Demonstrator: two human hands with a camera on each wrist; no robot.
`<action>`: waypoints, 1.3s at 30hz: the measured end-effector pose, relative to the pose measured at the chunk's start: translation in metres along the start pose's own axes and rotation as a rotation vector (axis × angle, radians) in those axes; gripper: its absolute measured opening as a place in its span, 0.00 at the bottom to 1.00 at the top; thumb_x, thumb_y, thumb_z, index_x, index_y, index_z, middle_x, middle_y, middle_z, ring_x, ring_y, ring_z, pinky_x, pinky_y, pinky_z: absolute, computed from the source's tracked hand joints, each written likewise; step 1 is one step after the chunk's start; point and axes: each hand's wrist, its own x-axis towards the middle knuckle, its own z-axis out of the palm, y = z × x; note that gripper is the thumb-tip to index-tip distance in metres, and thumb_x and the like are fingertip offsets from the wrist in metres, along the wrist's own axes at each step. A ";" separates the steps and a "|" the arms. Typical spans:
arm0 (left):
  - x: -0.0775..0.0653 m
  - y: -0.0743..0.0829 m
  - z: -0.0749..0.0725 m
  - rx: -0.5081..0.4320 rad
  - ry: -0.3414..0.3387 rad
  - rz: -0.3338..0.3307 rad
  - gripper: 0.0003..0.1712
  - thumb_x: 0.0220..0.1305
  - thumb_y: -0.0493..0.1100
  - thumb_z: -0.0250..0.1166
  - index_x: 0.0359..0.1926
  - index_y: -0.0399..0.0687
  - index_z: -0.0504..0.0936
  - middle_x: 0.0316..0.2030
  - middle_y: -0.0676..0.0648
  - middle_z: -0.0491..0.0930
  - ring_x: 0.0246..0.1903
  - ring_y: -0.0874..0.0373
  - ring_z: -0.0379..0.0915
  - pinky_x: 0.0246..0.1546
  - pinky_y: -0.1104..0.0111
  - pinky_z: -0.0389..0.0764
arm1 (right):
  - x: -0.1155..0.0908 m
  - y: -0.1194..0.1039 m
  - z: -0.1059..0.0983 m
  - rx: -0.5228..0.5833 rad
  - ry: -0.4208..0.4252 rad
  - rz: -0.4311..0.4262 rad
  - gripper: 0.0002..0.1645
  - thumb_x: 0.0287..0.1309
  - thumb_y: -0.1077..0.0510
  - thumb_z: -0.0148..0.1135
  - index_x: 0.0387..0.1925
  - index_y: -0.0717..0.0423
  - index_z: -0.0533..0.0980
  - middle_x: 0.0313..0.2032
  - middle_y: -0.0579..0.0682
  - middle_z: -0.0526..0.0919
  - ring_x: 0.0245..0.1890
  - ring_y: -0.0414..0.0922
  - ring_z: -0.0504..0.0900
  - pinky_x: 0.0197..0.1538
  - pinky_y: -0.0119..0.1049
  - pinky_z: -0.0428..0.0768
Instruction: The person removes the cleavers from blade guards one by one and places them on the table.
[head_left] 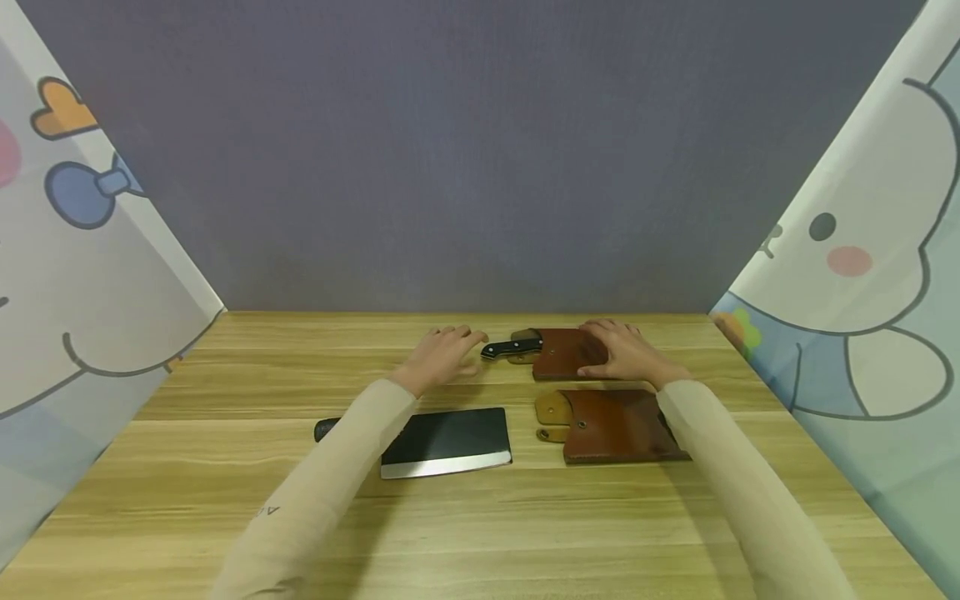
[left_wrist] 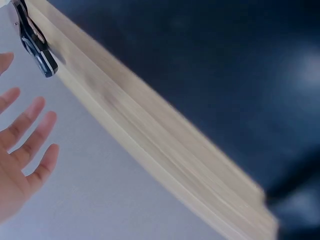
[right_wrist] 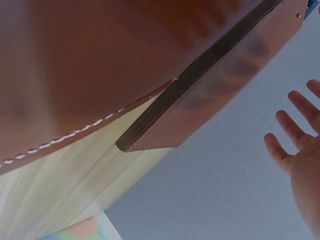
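In the head view a brown leather knife sheath (head_left: 551, 367) lies at the back of the table. A black riveted knife handle (head_left: 512, 348) sticks out of its left end; the blade is hidden. My left hand (head_left: 442, 358) hovers just left of that handle. In the left wrist view its fingers are spread and stand apart from the knife handle (left_wrist: 37, 45). Over the right part of the sheath is my right hand (head_left: 626, 354). Seen from the right wrist, this hand (right_wrist: 302, 155) holds nothing and its loosely bent fingers are apart from the far sheath (right_wrist: 210, 95).
A cleaver (head_left: 450, 437) with a dark blade and bright edge lies partly under my left forearm. A second brown sheath (head_left: 611, 425) lies nearer, partly covered by my right sleeve. Behind the wooden table (head_left: 480, 533) rises a grey wall (head_left: 480, 167), with cartoon-printed panels at both sides.
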 end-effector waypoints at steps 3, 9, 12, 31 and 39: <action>0.007 0.002 0.000 -0.012 -0.026 -0.019 0.29 0.59 0.55 0.61 0.60 0.57 0.68 0.52 0.47 0.74 0.49 0.47 0.73 0.50 0.51 0.73 | 0.003 0.000 0.000 0.008 -0.011 0.012 0.50 0.43 0.38 0.68 0.64 0.57 0.62 0.62 0.62 0.64 0.61 0.63 0.61 0.58 0.67 0.57; 0.020 0.008 0.000 -0.028 -0.068 -0.047 0.30 0.59 0.56 0.60 0.61 0.57 0.67 0.55 0.47 0.73 0.53 0.47 0.71 0.54 0.50 0.71 | 0.007 0.002 0.002 0.007 -0.041 0.043 0.52 0.43 0.37 0.67 0.65 0.57 0.60 0.64 0.62 0.62 0.63 0.64 0.59 0.59 0.67 0.55; 0.024 0.010 0.001 -0.038 -0.082 -0.063 0.30 0.59 0.56 0.60 0.61 0.57 0.66 0.56 0.47 0.72 0.54 0.47 0.70 0.55 0.50 0.69 | 0.009 0.003 0.003 0.006 -0.069 0.054 0.53 0.42 0.36 0.67 0.65 0.57 0.59 0.65 0.62 0.60 0.63 0.64 0.57 0.59 0.68 0.55; 0.036 0.018 0.011 0.015 -0.160 -0.126 0.30 0.60 0.57 0.59 0.62 0.59 0.66 0.56 0.49 0.72 0.52 0.51 0.71 0.53 0.54 0.72 | 0.018 0.004 0.015 0.030 -0.168 0.089 0.56 0.42 0.35 0.67 0.67 0.56 0.56 0.66 0.64 0.56 0.64 0.67 0.53 0.60 0.71 0.48; 0.044 0.020 0.015 0.049 -0.200 -0.121 0.31 0.59 0.58 0.59 0.63 0.61 0.65 0.60 0.50 0.69 0.56 0.51 0.69 0.55 0.54 0.70 | 0.022 0.004 0.017 0.022 -0.210 0.105 0.58 0.41 0.34 0.66 0.68 0.56 0.54 0.67 0.63 0.54 0.65 0.66 0.52 0.61 0.70 0.48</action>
